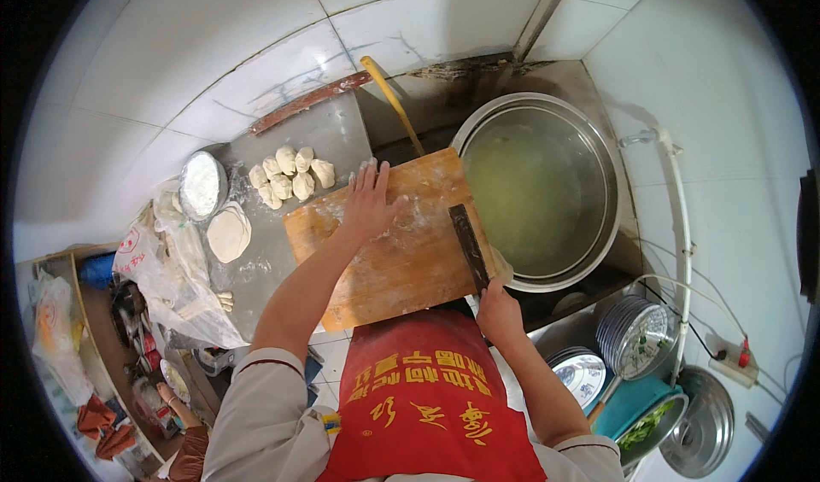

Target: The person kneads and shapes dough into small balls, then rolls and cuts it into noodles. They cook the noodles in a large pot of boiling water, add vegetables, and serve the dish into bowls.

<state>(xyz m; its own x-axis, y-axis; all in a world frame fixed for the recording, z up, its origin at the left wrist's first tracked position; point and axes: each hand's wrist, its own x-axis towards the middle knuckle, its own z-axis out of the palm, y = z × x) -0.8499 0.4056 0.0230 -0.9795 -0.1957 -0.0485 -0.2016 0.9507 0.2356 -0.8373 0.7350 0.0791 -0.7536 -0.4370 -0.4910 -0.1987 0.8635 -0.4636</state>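
A wooden board (397, 258) lies tilted before me, its right end beside a large metal pot (538, 187). My left hand (371, 206) rests palm down near the board's far edge, floury fingers apart. My right hand (500, 312) grips the near end of a long dark flat tool (469, 248), which lies along the board's right part; whether it is a knife cannot be told. A pale, thin piece (503, 266) shows beyond the board's right edge, partly hidden. Several dough lumps (293, 173) sit on the floured metal counter (256, 290), near stacked flat dough rounds (229, 232).
A bowl of flour (203, 185) and a plastic bag (170, 277) stand left. A yellow stick (392, 101) rises behind the board. Cloudy greenish liquid fills the pot. Stacked plates (634, 338) and a basin of greens (653, 421) are lower right. Another person's arm (182, 411) shows lower left.
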